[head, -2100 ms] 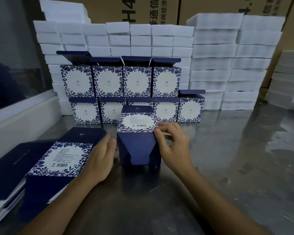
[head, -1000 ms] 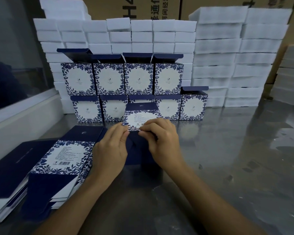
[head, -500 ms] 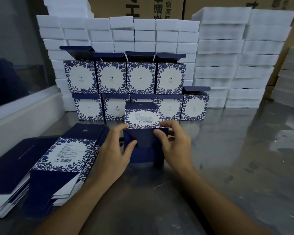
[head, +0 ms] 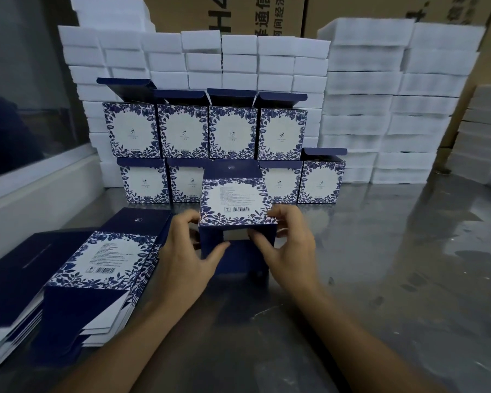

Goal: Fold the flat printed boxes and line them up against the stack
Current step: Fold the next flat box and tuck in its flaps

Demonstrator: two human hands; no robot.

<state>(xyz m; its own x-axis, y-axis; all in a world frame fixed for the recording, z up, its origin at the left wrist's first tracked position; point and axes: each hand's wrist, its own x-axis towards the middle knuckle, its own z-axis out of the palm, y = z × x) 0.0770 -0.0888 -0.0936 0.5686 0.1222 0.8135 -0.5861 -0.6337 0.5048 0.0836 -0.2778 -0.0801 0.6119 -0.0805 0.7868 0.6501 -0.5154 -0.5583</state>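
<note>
since half a second ago both thumbs have slid inward onto the dark end of the half-made box (head: 236, 219), where a white strip now shows between the flaps.

as for progress: nine folded boxes (head: 182, 131) already stand in two rows against the white foam stack (head: 363, 80), four above and five below, top flaps open. the one in hand lies on its side on the desk (head: 380, 265), just in front of the lower row, its end flaps apparently not yet tucked. a pile of flat blanks (head: 108, 259) waits at the left, so plenty remains, by my reading.

left hand (head: 182, 256) cups the box's left side, fingers (head: 186, 218) curled onto the printed top edge, thumb pressing the blue flap. right hand (head: 291, 245) mirrors it on the right side, fingers curled at the top corner, thumb pushing at the white strip. both forearms reach in from below, converging on the box.
</note>
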